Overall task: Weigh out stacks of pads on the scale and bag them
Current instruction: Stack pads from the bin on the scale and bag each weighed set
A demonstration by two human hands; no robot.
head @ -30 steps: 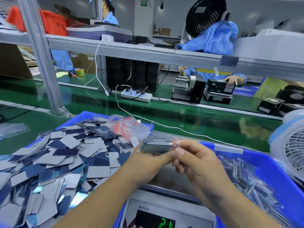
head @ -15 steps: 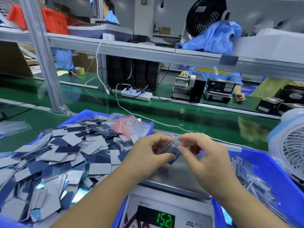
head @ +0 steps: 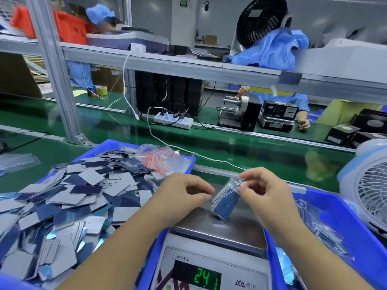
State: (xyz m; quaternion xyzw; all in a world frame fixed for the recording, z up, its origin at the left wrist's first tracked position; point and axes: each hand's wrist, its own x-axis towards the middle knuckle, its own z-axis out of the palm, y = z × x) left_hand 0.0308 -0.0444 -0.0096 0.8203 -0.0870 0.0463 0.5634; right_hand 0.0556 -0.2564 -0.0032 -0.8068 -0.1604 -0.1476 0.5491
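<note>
Brushed metal scale platter (head: 219, 225) is showing a dull sheen; above it, a clear glossy plastic bag (head: 227, 197) is crinkling. Left of the scale, matt grey and glossy blue pads (head: 69, 197) are filling a smooth blue plastic bin (head: 109, 144).

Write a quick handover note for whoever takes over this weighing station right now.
Left hand: pinches the lower edge of the clear bag.
Right hand: pinches the bag's top corner.
Bag holds a stack of pads, its bottom on the scale pan; display shows 24.1.
Loose pads fill the left bin; filled bags lie in the right bin.
Left: seal this bag, drop it right, weigh the next stack.
</note>
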